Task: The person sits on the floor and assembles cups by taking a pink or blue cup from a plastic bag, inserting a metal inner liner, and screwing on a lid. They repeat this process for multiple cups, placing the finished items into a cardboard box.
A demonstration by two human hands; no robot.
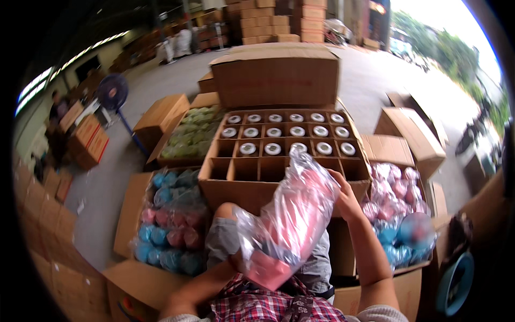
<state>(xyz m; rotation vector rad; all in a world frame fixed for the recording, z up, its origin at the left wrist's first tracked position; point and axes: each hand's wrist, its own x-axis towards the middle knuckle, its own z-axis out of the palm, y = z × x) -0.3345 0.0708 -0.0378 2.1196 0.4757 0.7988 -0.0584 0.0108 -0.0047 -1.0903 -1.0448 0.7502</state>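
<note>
Across my lap lies a long pink object in a clear plastic bag (pixel 292 220), tilted with its top toward the carton. It looks like a bottle or tumbler, but the crinkled film blurs its exact kind. My right hand (pixel 346 196) grips the bag's upper right side, fingers curled round it. My left hand (pixel 236 261) is at the bag's lower left, its fingers mostly hidden behind the film. Just beyond the bag stands an open divided carton (pixel 230 190). White round-topped items (pixel 272 148) fill its back rows, while several front cells hold nothing visible.
On the left, an open box holds bagged blue and pink items (pixel 171 236), with bagged green items (pixel 193 129) behind it. To the right are bagged pink and blue items (pixel 394 204). A fan (pixel 112 92), stacked cartons (pixel 257 24) and a person (pixel 58 107) are farther off.
</note>
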